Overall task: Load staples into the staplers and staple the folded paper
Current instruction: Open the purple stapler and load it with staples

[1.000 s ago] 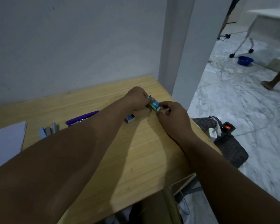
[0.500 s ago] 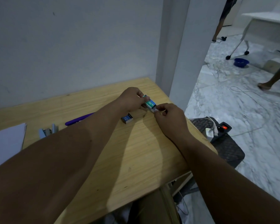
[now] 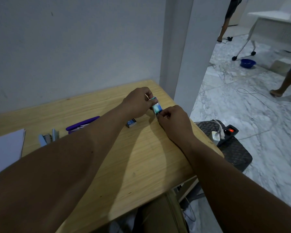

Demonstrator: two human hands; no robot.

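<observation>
Reaching forward from the bottom of the view, two bare forearms stretch across a light wooden table [image 3: 141,165] toward its far right corner. At the near left edge lies a stack of white paper [image 3: 5,152], flat on the wood. Just beyond it stands a small pale blue stapler [image 3: 49,139], opened up so its two halves splay apart. A little farther on, a purple stapler [image 3: 81,126] lies on the table, partly hidden behind the left forearm. To the right of that forearm, a small dark blue staple box [image 3: 131,123] printed with the number 10 rests on the wood, apart from both hands.

Farther still, the hands meet over the table near its corner. The left hand [image 3: 138,103] is closed around the upper end of a small teal and white staple box [image 3: 155,106], thumb and fingers clamped on it. The right hand [image 3: 173,120] pinches at the box's lower end with its fingertips curled tight; what exactly they hold there is too small to tell.

Off the table's right side, a black power strip [image 3: 228,132] with a glowing red switch and a white plug sits on a dark woven seat. Beyond, on the marble floor, a blue bowl [image 3: 247,63] lies near the wheeled leg of a white table [image 3: 275,22].
</observation>
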